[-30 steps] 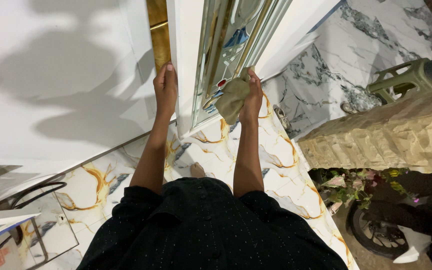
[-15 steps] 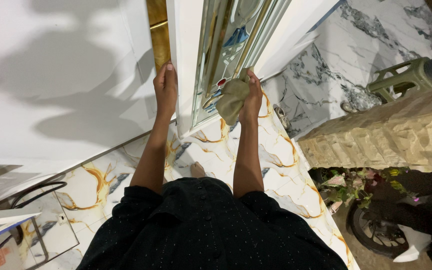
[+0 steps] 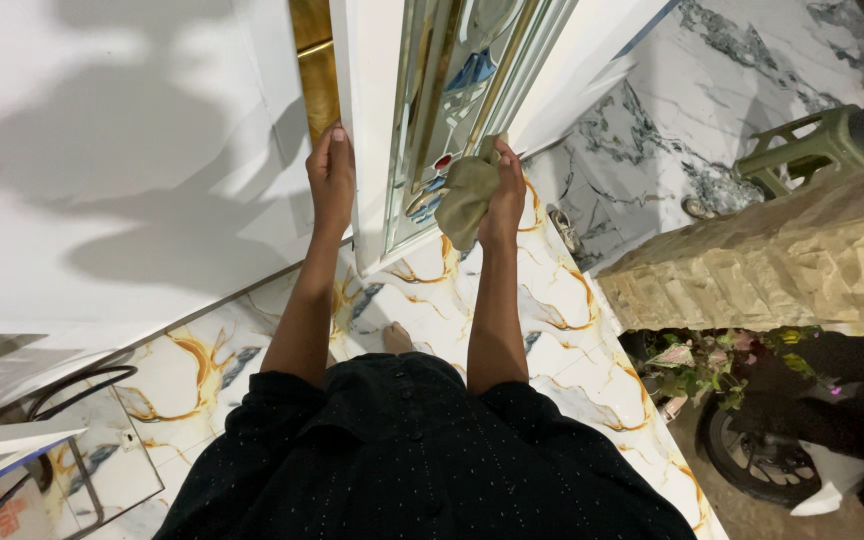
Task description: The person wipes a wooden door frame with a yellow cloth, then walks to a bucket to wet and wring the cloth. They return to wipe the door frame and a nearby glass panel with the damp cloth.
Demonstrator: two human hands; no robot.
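Observation:
A white door with a stained-glass panel stands open in front of me. My left hand grips the door's edge, fingers wrapped round it. My right hand is closed on an olive-green cloth and presses it against the lower part of the glass panel. Both arms reach forward from my black dotted garment. One bare foot shows on the floor between them.
White wall at left with my shadow. Marble floor tiles with gold veins. A stone-faced ledge at right, a green plastic stool behind it, potted plants and a motorbike wheel below. A glass table at lower left.
The cloth and my right hand have shifted slightly on the glass; my left hand stays on the door edge. The view has moved a little.

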